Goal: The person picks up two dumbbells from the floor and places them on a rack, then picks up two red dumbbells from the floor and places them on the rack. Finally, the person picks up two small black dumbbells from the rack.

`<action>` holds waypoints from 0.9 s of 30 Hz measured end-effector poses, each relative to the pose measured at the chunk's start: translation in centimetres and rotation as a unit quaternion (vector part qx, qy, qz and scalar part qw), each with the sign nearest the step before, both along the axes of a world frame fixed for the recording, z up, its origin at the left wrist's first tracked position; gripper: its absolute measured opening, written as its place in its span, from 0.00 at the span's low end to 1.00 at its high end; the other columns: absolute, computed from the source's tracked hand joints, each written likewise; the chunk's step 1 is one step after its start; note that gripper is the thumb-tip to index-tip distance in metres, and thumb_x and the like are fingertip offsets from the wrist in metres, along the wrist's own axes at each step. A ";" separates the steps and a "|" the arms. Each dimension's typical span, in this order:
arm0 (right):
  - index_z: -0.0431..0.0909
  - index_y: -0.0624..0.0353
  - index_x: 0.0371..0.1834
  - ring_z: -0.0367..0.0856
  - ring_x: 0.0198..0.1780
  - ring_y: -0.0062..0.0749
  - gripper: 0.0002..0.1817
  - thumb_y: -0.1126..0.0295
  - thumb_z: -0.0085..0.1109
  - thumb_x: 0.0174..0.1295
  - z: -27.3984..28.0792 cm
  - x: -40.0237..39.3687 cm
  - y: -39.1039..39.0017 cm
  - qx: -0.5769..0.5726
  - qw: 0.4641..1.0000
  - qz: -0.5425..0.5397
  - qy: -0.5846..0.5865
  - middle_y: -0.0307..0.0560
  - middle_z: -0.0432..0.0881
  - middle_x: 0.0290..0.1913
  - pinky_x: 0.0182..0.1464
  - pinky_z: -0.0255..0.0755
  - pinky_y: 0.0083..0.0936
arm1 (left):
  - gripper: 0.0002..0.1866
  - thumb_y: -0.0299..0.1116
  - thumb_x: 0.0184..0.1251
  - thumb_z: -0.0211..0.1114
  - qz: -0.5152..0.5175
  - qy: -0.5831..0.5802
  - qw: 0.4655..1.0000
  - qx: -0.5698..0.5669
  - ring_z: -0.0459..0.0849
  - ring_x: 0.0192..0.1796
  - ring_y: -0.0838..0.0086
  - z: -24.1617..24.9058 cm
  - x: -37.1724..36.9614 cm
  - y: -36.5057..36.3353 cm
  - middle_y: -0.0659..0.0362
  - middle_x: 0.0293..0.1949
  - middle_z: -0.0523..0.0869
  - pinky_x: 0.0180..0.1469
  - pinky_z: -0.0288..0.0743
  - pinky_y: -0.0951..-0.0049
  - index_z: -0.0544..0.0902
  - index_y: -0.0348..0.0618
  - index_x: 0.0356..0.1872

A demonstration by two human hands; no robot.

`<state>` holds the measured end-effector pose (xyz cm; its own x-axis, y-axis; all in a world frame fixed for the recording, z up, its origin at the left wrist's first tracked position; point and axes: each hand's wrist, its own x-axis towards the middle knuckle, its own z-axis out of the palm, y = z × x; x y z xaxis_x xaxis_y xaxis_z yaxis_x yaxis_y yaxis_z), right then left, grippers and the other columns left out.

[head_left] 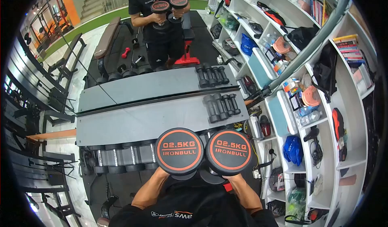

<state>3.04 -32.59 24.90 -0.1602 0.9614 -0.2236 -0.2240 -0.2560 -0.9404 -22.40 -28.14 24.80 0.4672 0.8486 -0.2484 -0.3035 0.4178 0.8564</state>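
From the head view, the left hand (162, 173) is gripping the left IRONBULL 02.5KG dumbbell (179, 151), the right hand (236, 179) its twin (228, 152), held side by side before the tabletop (121, 124); small dumbbells (221, 108) are resting at its right end, the mirror (141, 81) reflecting behind.

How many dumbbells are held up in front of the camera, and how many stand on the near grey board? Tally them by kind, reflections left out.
Held dumbbells: 2
Small dumbbells on the board: 4
Total: 6
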 end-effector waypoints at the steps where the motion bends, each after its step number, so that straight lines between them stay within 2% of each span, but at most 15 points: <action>1: 0.81 0.58 0.43 0.78 0.43 0.33 0.08 0.73 0.64 0.61 -0.3 -0.1 0.5 0.003 1.000 0.003 -0.006 0.44 0.82 0.43 0.45 0.74 0.32 | 0.09 0.20 0.65 0.66 0.001 0.002 1.000 0.003 0.83 0.38 0.75 -0.1 -0.2 0.5 0.59 0.38 0.86 0.39 0.80 0.73 0.84 0.40 0.45; 9: 0.83 0.59 0.47 0.81 0.47 0.35 0.12 0.74 0.66 0.60 -3.1 0.7 2.0 0.069 0.994 0.051 -0.072 0.45 0.84 0.47 0.48 0.77 0.33 | 0.08 0.20 0.65 0.65 0.040 0.027 0.998 0.027 0.83 0.37 0.75 0.1 -0.6 2.0 0.59 0.37 0.86 0.39 0.80 0.74 0.84 0.40 0.44; 11: 0.79 0.59 0.41 0.74 0.37 0.30 0.06 0.73 0.62 0.63 -1.9 0.3 3.5 0.110 0.990 0.067 -0.061 0.42 0.78 0.37 0.41 0.72 0.30 | 0.08 0.20 0.65 0.65 0.059 0.045 0.996 0.044 0.83 0.37 0.75 0.4 -0.5 1.9 0.59 0.37 0.86 0.39 0.80 0.74 0.84 0.40 0.44; 12: 0.75 0.58 0.35 0.68 0.28 0.27 0.03 0.72 0.57 0.67 -0.4 -0.6 4.4 0.138 0.986 0.068 -0.070 0.40 0.72 0.28 0.33 0.67 0.28 | 0.08 0.20 0.65 0.65 0.071 0.058 0.994 0.059 0.83 0.37 0.75 0.6 -0.5 1.7 0.59 0.37 0.86 0.39 0.80 0.74 0.84 0.40 0.44; 15: 0.71 0.57 0.27 0.62 0.18 0.21 0.10 0.72 0.51 0.70 -0.2 0.0 5.7 0.149 0.984 0.079 -0.052 0.36 0.65 0.17 0.24 0.61 0.22 | 0.08 0.20 0.65 0.65 0.096 0.084 0.988 0.081 0.83 0.37 0.75 1.0 0.4 1.7 0.59 0.37 0.86 0.38 0.80 0.74 0.84 0.40 0.43; 16: 0.71 0.57 0.27 0.62 0.18 0.20 0.11 0.72 0.50 0.70 0.6 0.1 6.2 0.141 0.985 0.083 -0.053 0.36 0.65 0.16 0.24 0.61 0.21 | 0.08 0.20 0.65 0.65 0.104 0.091 0.987 0.088 0.83 0.37 0.75 1.1 0.7 1.7 0.59 0.37 0.86 0.38 0.80 0.74 0.84 0.41 0.43; 18: 0.74 0.58 0.32 0.68 0.23 0.23 0.04 0.74 0.54 0.66 0.1 1.2 7.0 0.129 0.984 0.106 -0.054 0.37 0.71 0.23 0.28 0.65 0.23 | 0.08 0.20 0.65 0.65 0.116 0.107 0.983 0.098 0.83 0.36 0.75 1.1 1.4 1.8 0.59 0.37 0.86 0.38 0.80 0.74 0.84 0.41 0.43; 19: 0.78 0.59 0.37 0.74 0.29 0.25 0.02 0.77 0.59 0.63 -1.0 2.3 7.6 0.125 0.983 0.126 -0.055 0.40 0.77 0.29 0.33 0.70 0.26 | 0.08 0.20 0.65 0.65 0.123 0.116 0.980 0.106 0.83 0.36 0.75 1.1 1.7 1.9 0.60 0.37 0.86 0.38 0.80 0.74 0.84 0.41 0.43; 21: 0.80 0.60 0.40 0.77 0.32 0.26 0.07 0.80 0.62 0.59 -1.7 3.2 8.2 0.086 0.985 0.145 -0.024 0.41 0.81 0.32 0.35 0.73 0.27 | 0.08 0.20 0.65 0.65 0.136 0.128 0.976 0.110 0.83 0.36 0.75 1.2 2.6 2.3 0.60 0.36 0.86 0.38 0.79 0.74 0.84 0.41 0.43; 23: 0.77 0.59 0.34 0.73 0.26 0.23 0.04 0.80 0.59 0.60 -1.1 3.1 8.6 0.024 0.988 0.145 0.045 0.38 0.77 0.26 0.30 0.69 0.24 | 0.07 0.20 0.65 0.65 0.150 0.124 0.976 0.095 0.83 0.36 0.75 1.6 3.7 2.8 0.60 0.36 0.86 0.38 0.79 0.74 0.84 0.41 0.43; 24: 0.76 0.58 0.31 0.70 0.23 0.22 0.04 0.81 0.58 0.61 -0.4 2.9 8.9 -0.005 0.986 0.144 0.083 0.37 0.74 0.23 0.27 0.66 0.23 | 0.05 0.20 0.66 0.63 0.162 0.107 0.979 0.054 0.82 0.32 0.76 2.1 4.3 3.3 0.60 0.32 0.85 0.35 0.78 0.74 0.83 0.42 0.39; 26: 0.71 0.56 0.26 0.66 0.20 0.19 0.09 0.80 0.56 0.63 1.0 2.4 9.7 -0.053 0.974 0.139 0.173 0.35 0.69 0.20 0.25 0.62 0.21 | 0.06 0.19 0.65 0.62 0.078 0.050 0.996 0.000 0.81 0.31 0.77 -1.5 3.5 4.4 0.60 0.29 0.85 0.33 0.77 0.76 0.84 0.40 0.39; 27: 0.72 0.57 0.28 0.63 0.19 0.18 0.08 0.77 0.57 0.65 1.1 2.0 10.1 -0.058 0.980 0.119 0.147 0.33 0.67 0.19 0.24 0.60 0.20 | 0.06 0.19 0.64 0.62 0.035 0.020 0.999 -0.027 0.81 0.30 0.78 -1.8 3.4 4.9 0.60 0.28 0.85 0.32 0.76 0.76 0.84 0.40 0.39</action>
